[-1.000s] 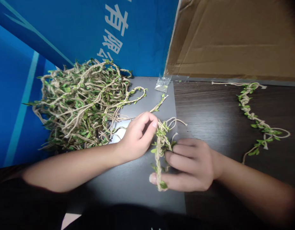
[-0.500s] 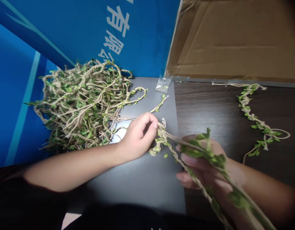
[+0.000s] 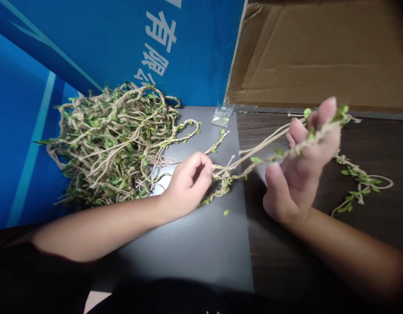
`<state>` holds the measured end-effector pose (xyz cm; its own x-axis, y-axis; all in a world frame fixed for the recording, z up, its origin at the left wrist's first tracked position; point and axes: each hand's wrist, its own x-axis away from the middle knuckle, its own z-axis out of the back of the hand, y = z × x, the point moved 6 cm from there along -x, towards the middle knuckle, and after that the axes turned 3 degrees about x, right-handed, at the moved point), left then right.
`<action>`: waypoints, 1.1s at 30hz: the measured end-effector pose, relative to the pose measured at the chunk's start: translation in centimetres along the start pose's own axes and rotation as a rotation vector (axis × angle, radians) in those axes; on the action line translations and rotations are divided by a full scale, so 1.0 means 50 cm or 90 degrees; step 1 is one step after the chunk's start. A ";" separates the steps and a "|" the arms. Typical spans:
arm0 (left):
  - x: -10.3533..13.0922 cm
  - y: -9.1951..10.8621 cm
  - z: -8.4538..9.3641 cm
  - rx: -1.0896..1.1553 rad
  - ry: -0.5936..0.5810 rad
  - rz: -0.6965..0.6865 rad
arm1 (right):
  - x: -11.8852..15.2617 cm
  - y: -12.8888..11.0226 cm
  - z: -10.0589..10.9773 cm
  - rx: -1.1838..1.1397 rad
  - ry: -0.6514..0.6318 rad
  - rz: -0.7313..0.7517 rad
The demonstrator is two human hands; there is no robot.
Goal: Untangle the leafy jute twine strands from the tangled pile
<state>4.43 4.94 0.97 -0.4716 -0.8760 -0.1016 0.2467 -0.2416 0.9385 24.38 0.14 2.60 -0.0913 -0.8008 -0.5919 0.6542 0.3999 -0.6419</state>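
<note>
My left hand [image 3: 190, 182] is closed in a pinch on one end of a leafy jute garland [image 3: 225, 185], a braided beige twine with small green leaves. Loose cords and the braid run from those fingers up to the right. My right hand [image 3: 306, 163] is raised over the dark wood surface, thumb and fingers apart. The braid crosses in front of its fingers, and the loose cords pass by its index finger. To the left of my left hand lies a big tangled pile of similar leafy twine [image 3: 113, 144].
A second leafy twine strand [image 3: 358, 174] lies on the dark wood at right. A small clear plastic packet [image 3: 221, 117] and a short leafy sprig [image 3: 217, 141] rest on the grey mat [image 3: 188, 244]. Behind stand a blue printed panel [image 3: 201, 52] and a cardboard sheet [image 3: 319, 56].
My right hand has moved up and away from me, opening its fingers and carrying the garland's cords and braid from the lower right to the upper right. My left hand has barely moved.
</note>
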 end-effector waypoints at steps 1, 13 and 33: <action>0.000 -0.001 0.000 0.011 -0.001 -0.001 | -0.010 0.003 0.008 -0.009 0.075 -0.010; 0.003 0.015 0.000 0.081 -0.004 -0.054 | -0.023 0.014 -0.001 -0.064 0.053 -0.110; 0.008 0.012 -0.002 0.075 0.016 -0.010 | -0.006 -0.030 -0.060 -0.093 -0.228 0.042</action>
<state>4.49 4.38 1.47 -0.4534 -0.8826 -0.1240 0.1374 -0.2067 0.9687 21.20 1.13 2.29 0.2321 -0.8659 -0.4432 0.5333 0.4943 -0.6865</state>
